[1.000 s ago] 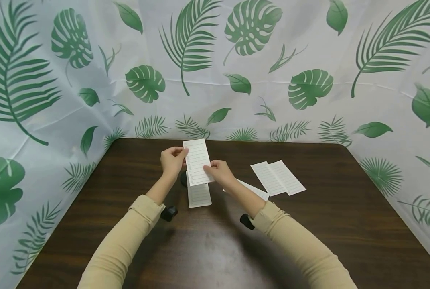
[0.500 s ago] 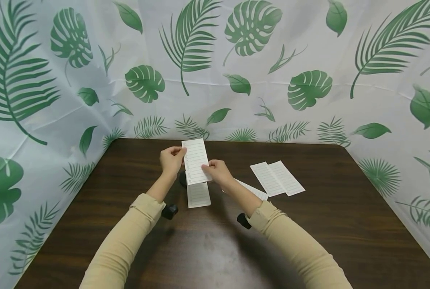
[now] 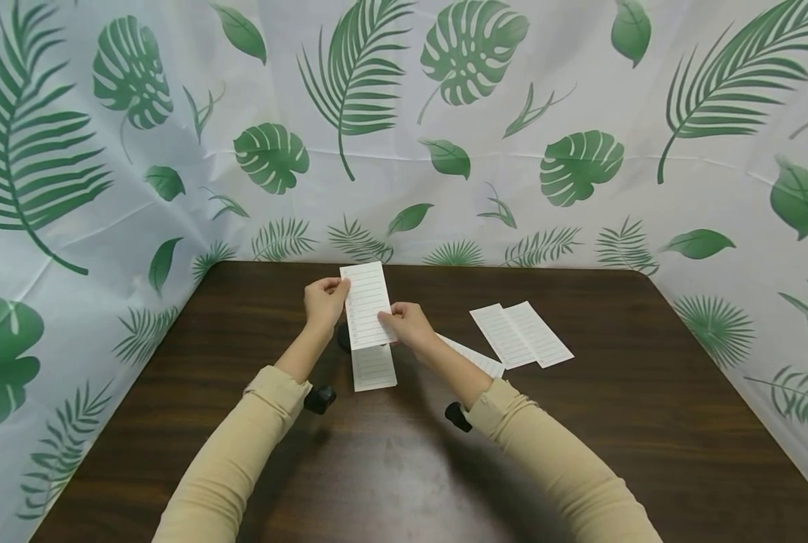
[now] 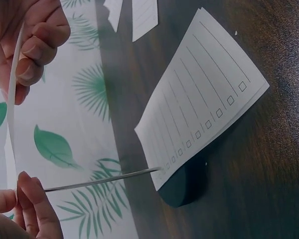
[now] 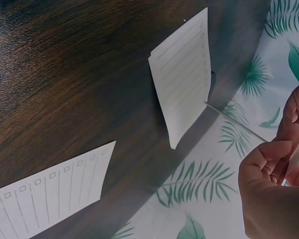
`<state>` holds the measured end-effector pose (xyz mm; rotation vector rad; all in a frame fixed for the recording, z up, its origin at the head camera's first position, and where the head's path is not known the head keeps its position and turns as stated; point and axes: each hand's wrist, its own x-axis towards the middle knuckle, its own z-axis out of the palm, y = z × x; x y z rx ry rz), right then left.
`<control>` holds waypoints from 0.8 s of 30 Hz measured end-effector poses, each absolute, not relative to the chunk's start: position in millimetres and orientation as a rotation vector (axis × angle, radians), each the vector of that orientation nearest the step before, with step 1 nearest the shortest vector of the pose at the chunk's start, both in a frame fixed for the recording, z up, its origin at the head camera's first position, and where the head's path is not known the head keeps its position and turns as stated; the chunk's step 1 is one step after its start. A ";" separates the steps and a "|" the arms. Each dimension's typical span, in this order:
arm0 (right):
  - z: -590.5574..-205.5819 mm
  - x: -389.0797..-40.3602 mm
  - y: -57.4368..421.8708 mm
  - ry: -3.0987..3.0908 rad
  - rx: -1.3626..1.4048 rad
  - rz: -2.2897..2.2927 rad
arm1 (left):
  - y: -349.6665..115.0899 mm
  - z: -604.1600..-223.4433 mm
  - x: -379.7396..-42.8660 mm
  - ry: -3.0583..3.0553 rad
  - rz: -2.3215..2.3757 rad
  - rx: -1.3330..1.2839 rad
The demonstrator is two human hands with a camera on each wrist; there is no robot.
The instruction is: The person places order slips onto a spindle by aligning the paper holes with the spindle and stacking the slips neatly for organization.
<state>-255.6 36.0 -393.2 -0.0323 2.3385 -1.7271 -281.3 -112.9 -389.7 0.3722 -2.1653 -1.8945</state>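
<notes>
Both hands hold one white lined checklist sheet (image 3: 366, 305) above the table. My left hand (image 3: 324, 303) pinches its left edge between thumb and fingers. My right hand (image 3: 411, 326) grips the lower right edge, thumb on the front. Below stands a paper spike with a dark round base (image 4: 185, 185) and a thin metal rod (image 4: 102, 181). Pierced checklist sheets (image 4: 199, 89) lie tilted on that base. The rod's upper end reaches the left fingers behind the held sheet; whether it passes through the paper, I cannot tell.
Two overlapping checklist sheets (image 3: 522, 335) lie on the dark wooden table (image 3: 648, 422) to the right. Another sheet (image 3: 475, 356) is partly covered by the right forearm. A leaf-print cloth (image 3: 485, 188) hangs behind the table. Black wrist cameras (image 3: 319, 399) sit under both forearms.
The held sheet and the right hand have shifted slightly left. Both hands keep their grip, and the sheets on the table have not moved.
</notes>
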 end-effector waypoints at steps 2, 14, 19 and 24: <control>-392.6 -254.9 35.6 2.338 -0.037 -1.730 | -113.4 -389.4 -281.3 -2.163 -1.915 0.374; -394.3 -256.1 37.5 2.289 -0.025 -1.727 | -117.9 -388.0 -282.3 -2.168 -2.075 0.446; -395.3 -258.5 38.9 2.286 -0.001 -1.705 | -120.7 -386.6 -281.4 -2.125 -2.163 0.483; -397.9 -259.9 40.8 2.282 0.027 -1.671 | -121.8 -386.2 -282.1 -2.139 -2.158 0.483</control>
